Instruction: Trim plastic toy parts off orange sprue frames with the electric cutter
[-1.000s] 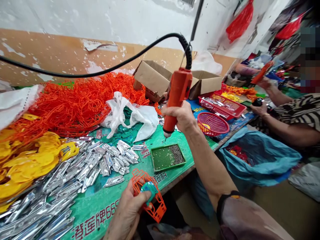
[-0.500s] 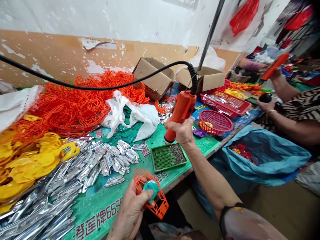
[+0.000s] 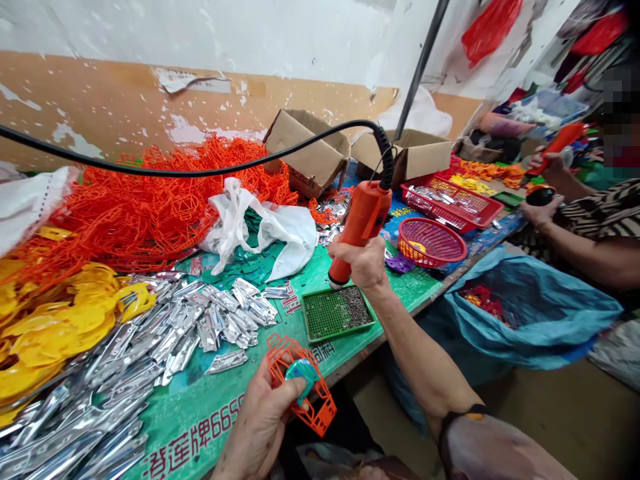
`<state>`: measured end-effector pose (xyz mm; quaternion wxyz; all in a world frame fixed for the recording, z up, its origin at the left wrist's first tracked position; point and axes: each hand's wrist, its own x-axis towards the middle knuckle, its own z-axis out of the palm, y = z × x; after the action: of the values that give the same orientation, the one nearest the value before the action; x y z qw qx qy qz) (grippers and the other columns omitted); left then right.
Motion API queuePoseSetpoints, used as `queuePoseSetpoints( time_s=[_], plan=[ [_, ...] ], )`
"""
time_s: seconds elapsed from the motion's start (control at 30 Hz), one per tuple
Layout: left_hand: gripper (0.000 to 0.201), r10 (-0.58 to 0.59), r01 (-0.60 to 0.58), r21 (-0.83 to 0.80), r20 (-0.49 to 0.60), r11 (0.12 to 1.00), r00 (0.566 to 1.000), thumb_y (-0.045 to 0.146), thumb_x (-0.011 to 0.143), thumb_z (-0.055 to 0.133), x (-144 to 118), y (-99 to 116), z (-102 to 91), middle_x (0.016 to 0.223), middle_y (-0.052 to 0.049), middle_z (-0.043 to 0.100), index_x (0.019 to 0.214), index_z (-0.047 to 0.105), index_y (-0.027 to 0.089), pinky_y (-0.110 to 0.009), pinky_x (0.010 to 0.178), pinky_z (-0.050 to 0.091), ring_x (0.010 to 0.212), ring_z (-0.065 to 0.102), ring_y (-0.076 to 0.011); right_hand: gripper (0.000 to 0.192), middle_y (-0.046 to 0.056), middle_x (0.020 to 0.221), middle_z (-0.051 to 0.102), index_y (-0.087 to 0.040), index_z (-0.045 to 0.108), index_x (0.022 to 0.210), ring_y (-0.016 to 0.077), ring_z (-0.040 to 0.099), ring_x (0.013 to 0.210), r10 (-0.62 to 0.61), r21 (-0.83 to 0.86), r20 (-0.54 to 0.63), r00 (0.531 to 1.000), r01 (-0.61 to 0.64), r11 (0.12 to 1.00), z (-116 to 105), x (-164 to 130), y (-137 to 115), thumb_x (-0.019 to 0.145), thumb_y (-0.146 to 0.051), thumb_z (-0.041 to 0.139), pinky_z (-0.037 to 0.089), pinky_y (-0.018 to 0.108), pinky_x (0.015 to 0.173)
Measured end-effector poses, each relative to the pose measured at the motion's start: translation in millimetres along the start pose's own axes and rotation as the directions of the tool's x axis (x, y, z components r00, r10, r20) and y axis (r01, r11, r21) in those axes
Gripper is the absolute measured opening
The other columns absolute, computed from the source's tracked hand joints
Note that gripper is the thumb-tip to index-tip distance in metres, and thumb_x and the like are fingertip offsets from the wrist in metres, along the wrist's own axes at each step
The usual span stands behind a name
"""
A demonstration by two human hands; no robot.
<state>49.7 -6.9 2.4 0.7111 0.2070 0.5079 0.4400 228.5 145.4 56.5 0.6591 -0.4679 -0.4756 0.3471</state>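
Note:
My left hand (image 3: 265, 407) grips an orange plastic frame (image 3: 320, 415), the thumb pressing a round teal piece (image 3: 301, 377) against it. My right hand (image 3: 367, 263) is wrapped round an orange electric screwdriver (image 3: 364, 217), its tip pointing down. That tip hangs over the far edge of a green screw tray (image 3: 320, 320); whether it touches the tray I cannot tell. Small dark screws (image 3: 357, 305) lie heaped at the tray's right end. Shiny silver plastic parts (image 3: 175, 327) are spread left of the tray.
Yellow parts (image 3: 65, 320) and a tangled orange pile (image 3: 145, 207) lie at the left. A black cable (image 3: 200, 172) runs to the screwdriver. Red baskets (image 3: 433, 243) and cardboard boxes (image 3: 305, 153) stand behind. A blue bag (image 3: 530, 313) is at the right, near a co-worker's arm (image 3: 575, 247).
Both my hands keep nearly the same pose and hold the same things. The view has shifted slightly. At the right, the co-worker's hands with their orange screwdriver have moved a little.

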Motion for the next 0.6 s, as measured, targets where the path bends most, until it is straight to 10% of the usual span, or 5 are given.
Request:
queuePoseSetpoints(
  time_s=[0.6],
  plan=[
    [0.035, -0.042, 0.043, 0.018, -0.009, 0.999, 0.999, 0.02, 0.061, 0.078, -0.1, 5.1, 2.2, 0.083, 0.0, 0.071, 0.095, 0.066, 0.019, -0.024, 0.06, 0.049, 0.072, 0.063, -0.0164, 0.015, -0.002, 0.062, 0.06, -0.019, 0.06, 0.066, 0.0146, 0.054, 0.056, -0.013, -0.018, -0.016, 1.0, 0.013, 1.0, -0.4, -4.4, 1.6, 0.056, -0.02, 0.071, 0.047, 0.034, 0.058]
  ],
)
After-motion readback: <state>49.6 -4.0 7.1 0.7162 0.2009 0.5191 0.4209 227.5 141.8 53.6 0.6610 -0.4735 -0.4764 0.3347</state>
